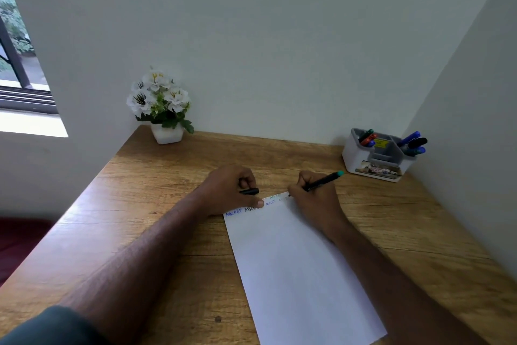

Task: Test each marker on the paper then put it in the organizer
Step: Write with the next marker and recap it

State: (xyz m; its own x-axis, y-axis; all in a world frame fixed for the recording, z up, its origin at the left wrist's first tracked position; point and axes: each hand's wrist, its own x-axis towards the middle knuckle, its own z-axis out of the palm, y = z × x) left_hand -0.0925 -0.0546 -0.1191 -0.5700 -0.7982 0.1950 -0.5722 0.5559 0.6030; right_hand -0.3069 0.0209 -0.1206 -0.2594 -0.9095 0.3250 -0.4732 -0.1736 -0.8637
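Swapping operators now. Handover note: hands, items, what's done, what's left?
Right hand: holds the marker, tip on the paper's far edge, writing.
Left hand: holds a black cap and pins the paper's top edge.
Organizer: far right corner of the desk, several markers already inside.
Done: a few test words along the paper's top.
Left: finish this test, cap the marker, put it in the organizer. No other loose markers in view.

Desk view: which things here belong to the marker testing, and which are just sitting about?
In the job:
marker in the right hand
cap in the left hand
paper
organizer

Just there:
flower pot
window
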